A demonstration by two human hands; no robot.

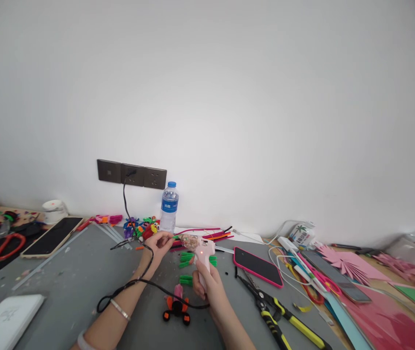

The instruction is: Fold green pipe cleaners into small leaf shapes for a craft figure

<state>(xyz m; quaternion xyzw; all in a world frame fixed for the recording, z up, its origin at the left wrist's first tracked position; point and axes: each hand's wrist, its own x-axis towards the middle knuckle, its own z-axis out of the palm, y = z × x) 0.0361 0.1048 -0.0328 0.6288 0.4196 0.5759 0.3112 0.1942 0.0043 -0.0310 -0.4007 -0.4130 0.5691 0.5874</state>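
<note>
My right hand (pixel 207 284) is closed round the handle of a pale pink glue gun (pixel 203 253) with a small red light on; its black cord (pixel 145 282) loops across the grey tabletop (pixel 76 282). The gun's nozzle points left at a small pinkish fuzzy craft piece (pixel 189 240) on a green stem. My left hand (pixel 159 244) pinches that piece by the stem, just left of the nozzle. A bracelet sits on my left wrist. Green pipe-cleaner bits (pixel 186 279) lie under the hands, and a small orange and black pipe-cleaner figure (pixel 177 309) lies nearer me.
A water bottle (pixel 169 207) stands by the wall sockets (pixel 131 174). A pink-cased phone (pixel 258 266) and yellow-handled pliers (pixel 283 321) lie to the right, with cables and pink paper (pixel 382 321) beyond. Another phone (pixel 52 236), scissors and a white box (pixel 5 321) lie to the left.
</note>
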